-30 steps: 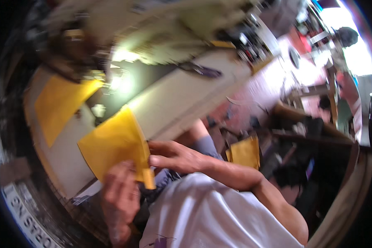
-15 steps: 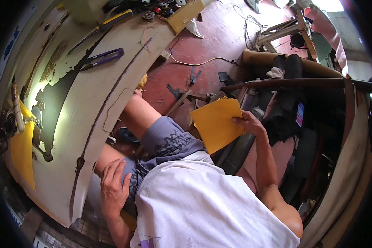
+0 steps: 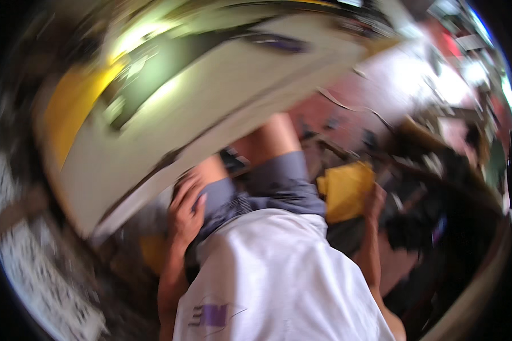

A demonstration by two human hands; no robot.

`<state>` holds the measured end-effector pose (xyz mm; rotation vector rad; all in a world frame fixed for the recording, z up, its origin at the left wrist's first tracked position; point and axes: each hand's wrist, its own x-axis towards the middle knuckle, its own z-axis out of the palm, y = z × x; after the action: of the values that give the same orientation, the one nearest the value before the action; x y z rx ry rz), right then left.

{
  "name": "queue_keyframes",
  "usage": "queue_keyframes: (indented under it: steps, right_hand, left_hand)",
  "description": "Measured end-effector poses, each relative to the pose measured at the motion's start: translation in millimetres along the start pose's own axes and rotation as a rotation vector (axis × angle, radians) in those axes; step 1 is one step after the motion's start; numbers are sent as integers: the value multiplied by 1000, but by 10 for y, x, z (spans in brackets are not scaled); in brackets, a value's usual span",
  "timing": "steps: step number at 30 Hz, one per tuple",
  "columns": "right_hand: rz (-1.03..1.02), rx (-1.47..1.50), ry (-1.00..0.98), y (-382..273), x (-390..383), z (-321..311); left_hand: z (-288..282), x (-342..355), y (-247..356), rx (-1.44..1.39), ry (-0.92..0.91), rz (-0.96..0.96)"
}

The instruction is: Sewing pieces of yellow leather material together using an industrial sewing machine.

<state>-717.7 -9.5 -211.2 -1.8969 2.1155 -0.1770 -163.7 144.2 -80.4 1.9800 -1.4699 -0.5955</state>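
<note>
Since the earlier frame, the yellow sheets have sunk lower beside the right thigh. The right hand touches their edge, too blurred to tell whether pinching; the left hand, fingers parted, lies on the left thigh. Purple-and-dark lettering marks the white shirt; a white strip left of the tabletop carries illegible dark marks.

Yellow flat sheets, roughly rectangular and overlapping at the left, are lying beside the right leg of the grey shorts, their right edge meeting the right hand, blur softening their outlines.
</note>
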Motion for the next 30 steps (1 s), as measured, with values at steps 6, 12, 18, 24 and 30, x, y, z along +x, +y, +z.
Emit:
queue_keyframes:
  steps: [6, 12, 18, 24, 30]
  right_hand:
    - [-520, 202, 157, -1829, 271, -443]
    - [-1072, 353, 294, -3800, 213, -638]
    - [-1170, 438, 164, -4863, 344, -396]
    - [-1157, 431, 241, -4942, 345, -259]
    - [-1186, 417, 306, -4950, 328, -252]
  left_hand:
    - [135, -1124, -803, 185, 312, -585]
    - [347, -2902, -1204, 386, 393, -1048]
    - [453, -3559, -1687, 582, 436, -1104]
    - [584, -3752, -2169, 667, 297, -1064]
    - [486, -3647, -2216, 613, 264, -1170]
